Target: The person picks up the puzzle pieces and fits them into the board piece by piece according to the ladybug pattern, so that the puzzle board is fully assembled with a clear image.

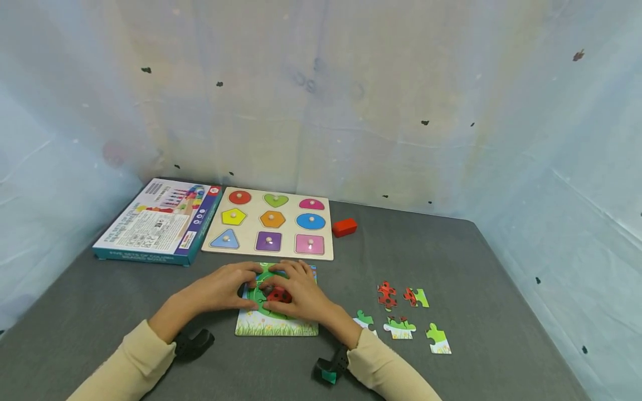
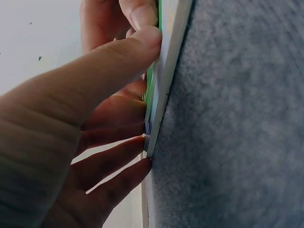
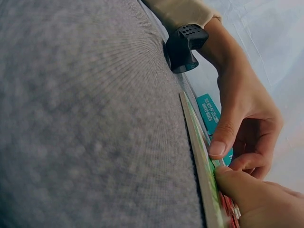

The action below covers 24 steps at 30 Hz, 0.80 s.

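A small picture puzzle board (image 1: 276, 329) lies flat on the table, with a red ladybug (image 1: 279, 295) on green and a grassy lower edge. My left hand (image 1: 223, 287) rests on its left part, thumb and fingertips touching the surface. From the right, my right hand (image 1: 303, 298) lies over the upper middle, its fingers across the ladybug area. Seen from the left wrist, the left thumb (image 2: 116, 61) presses at the board's face and spread fingers reach its edge. In the right wrist view both thumbs meet close together on the board (image 3: 199, 152).
Several loose jigsaw pieces lie to the right, among them a red one (image 1: 387, 295) and a green-white corner (image 1: 438, 340). Behind the puzzle sit a wooden shape board (image 1: 251, 223) with knobbed shapes, a flat box (image 1: 140, 236) and a red block (image 1: 344, 227).
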Each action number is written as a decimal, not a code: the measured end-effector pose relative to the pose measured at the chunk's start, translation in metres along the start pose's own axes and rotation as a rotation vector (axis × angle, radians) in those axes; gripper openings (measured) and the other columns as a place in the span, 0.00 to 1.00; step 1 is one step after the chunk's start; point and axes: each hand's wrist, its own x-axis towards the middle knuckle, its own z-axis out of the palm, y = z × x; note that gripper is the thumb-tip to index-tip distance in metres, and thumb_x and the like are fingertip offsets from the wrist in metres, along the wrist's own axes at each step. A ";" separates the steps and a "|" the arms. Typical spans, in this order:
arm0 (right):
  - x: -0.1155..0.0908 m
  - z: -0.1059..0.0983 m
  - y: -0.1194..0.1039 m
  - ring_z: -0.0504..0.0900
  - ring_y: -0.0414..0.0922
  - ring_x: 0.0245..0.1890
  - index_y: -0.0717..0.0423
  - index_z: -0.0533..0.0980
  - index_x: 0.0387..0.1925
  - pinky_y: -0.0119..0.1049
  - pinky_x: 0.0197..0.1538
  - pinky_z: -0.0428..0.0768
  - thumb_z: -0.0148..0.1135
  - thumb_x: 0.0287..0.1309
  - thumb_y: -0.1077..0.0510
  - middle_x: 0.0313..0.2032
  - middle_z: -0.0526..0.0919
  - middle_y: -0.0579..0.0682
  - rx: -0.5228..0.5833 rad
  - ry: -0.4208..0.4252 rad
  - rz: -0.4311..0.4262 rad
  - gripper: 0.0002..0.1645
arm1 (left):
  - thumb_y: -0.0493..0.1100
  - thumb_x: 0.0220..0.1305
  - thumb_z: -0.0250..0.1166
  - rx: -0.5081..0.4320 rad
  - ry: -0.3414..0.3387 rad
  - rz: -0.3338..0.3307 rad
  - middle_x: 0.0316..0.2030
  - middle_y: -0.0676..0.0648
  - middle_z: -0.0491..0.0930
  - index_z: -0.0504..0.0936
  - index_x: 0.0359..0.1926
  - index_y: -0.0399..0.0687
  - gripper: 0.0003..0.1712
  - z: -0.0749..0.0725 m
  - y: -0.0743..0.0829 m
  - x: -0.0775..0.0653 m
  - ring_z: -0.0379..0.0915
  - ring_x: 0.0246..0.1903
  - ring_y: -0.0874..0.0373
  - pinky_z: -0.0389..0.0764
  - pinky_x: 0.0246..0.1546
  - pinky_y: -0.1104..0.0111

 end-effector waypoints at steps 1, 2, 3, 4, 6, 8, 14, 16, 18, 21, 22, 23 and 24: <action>0.000 0.000 0.000 0.59 0.50 0.65 0.39 0.77 0.51 0.59 0.63 0.52 0.62 0.56 0.41 0.60 0.68 0.51 -0.010 0.002 -0.007 0.21 | 0.51 0.48 0.73 0.000 -0.002 0.004 0.53 0.38 0.74 0.78 0.28 0.51 0.14 0.000 0.000 0.000 0.75 0.46 0.48 0.76 0.37 0.61; 0.000 0.001 0.001 0.59 0.50 0.64 0.39 0.76 0.52 0.60 0.63 0.52 0.61 0.56 0.41 0.60 0.68 0.51 -0.018 0.005 -0.014 0.21 | 0.51 0.49 0.73 0.005 -0.004 0.008 0.53 0.38 0.74 0.79 0.28 0.50 0.13 0.000 0.000 0.000 0.75 0.47 0.47 0.76 0.38 0.60; 0.000 0.001 0.001 0.60 0.50 0.64 0.38 0.76 0.52 0.59 0.63 0.52 0.61 0.57 0.41 0.60 0.68 0.51 -0.021 0.006 -0.019 0.21 | 0.50 0.49 0.73 0.008 -0.006 0.013 0.53 0.38 0.74 0.79 0.29 0.50 0.13 0.000 0.000 0.000 0.75 0.47 0.47 0.77 0.39 0.60; 0.000 0.001 0.001 0.60 0.49 0.64 0.37 0.76 0.52 0.59 0.63 0.52 0.61 0.57 0.41 0.60 0.68 0.51 -0.022 0.009 -0.021 0.21 | 0.50 0.49 0.73 0.010 -0.006 0.018 0.53 0.38 0.74 0.80 0.29 0.50 0.13 0.000 0.000 0.000 0.75 0.47 0.47 0.77 0.39 0.59; 0.000 0.001 0.002 0.60 0.49 0.64 0.37 0.77 0.51 0.59 0.63 0.52 0.60 0.57 0.41 0.60 0.69 0.50 -0.019 0.014 -0.024 0.20 | 0.50 0.50 0.72 0.020 -0.009 0.028 0.54 0.37 0.74 0.81 0.30 0.49 0.12 0.000 0.001 -0.001 0.75 0.48 0.46 0.77 0.40 0.58; 0.000 0.001 0.002 0.60 0.49 0.64 0.36 0.77 0.50 0.59 0.63 0.52 0.60 0.57 0.41 0.60 0.69 0.50 -0.017 0.014 -0.022 0.19 | 0.50 0.50 0.72 0.033 -0.009 0.038 0.54 0.37 0.74 0.82 0.31 0.48 0.12 -0.001 0.001 -0.001 0.75 0.48 0.45 0.77 0.41 0.57; 0.000 0.000 0.002 0.59 0.50 0.65 0.43 0.77 0.52 0.58 0.64 0.51 0.63 0.54 0.42 0.59 0.70 0.50 0.015 0.014 0.004 0.24 | 0.50 0.51 0.72 0.081 -0.019 0.059 0.53 0.38 0.74 0.82 0.29 0.48 0.11 -0.003 0.006 0.000 0.75 0.47 0.47 0.78 0.41 0.58; 0.000 -0.001 0.002 0.59 0.50 0.65 0.45 0.77 0.51 0.58 0.65 0.51 0.64 0.53 0.42 0.59 0.71 0.50 0.029 0.019 0.013 0.24 | 0.50 0.51 0.72 0.095 -0.020 0.063 0.52 0.39 0.75 0.81 0.28 0.48 0.12 -0.003 0.007 0.000 0.76 0.45 0.49 0.78 0.40 0.59; 0.000 -0.001 0.002 0.59 0.51 0.65 0.45 0.78 0.49 0.59 0.64 0.52 0.65 0.53 0.42 0.59 0.71 0.50 0.038 0.025 0.014 0.23 | 0.50 0.51 0.72 0.105 -0.021 0.065 0.51 0.40 0.75 0.81 0.27 0.48 0.12 -0.002 0.008 0.000 0.76 0.44 0.50 0.78 0.39 0.60; 0.000 -0.002 0.001 0.60 0.51 0.65 0.44 0.79 0.48 0.59 0.64 0.53 0.65 0.52 0.42 0.59 0.72 0.50 0.035 0.026 0.016 0.22 | 0.50 0.50 0.72 0.113 -0.025 0.065 0.51 0.40 0.75 0.81 0.27 0.48 0.12 -0.002 0.009 0.001 0.76 0.45 0.50 0.79 0.39 0.61; 0.000 -0.002 0.001 0.60 0.51 0.65 0.44 0.80 0.48 0.59 0.64 0.53 0.65 0.52 0.41 0.59 0.72 0.50 0.029 0.025 0.016 0.22 | 0.50 0.50 0.71 0.114 -0.028 0.063 0.51 0.40 0.75 0.81 0.27 0.48 0.12 -0.002 0.009 0.001 0.76 0.45 0.50 0.79 0.39 0.61; 0.000 -0.003 0.001 0.61 0.51 0.65 0.44 0.80 0.48 0.59 0.64 0.53 0.65 0.52 0.41 0.59 0.73 0.50 0.022 0.024 0.017 0.23 | 0.50 0.50 0.71 0.113 -0.031 0.062 0.51 0.39 0.75 0.81 0.27 0.48 0.12 -0.002 0.009 0.001 0.76 0.46 0.49 0.79 0.40 0.60; 0.000 -0.003 0.001 0.61 0.51 0.65 0.43 0.80 0.48 0.59 0.64 0.54 0.65 0.52 0.40 0.59 0.73 0.50 0.016 0.021 0.017 0.23 | 0.50 0.50 0.71 0.113 -0.034 0.061 0.52 0.39 0.75 0.81 0.27 0.48 0.12 -0.002 0.009 0.000 0.76 0.46 0.48 0.79 0.40 0.60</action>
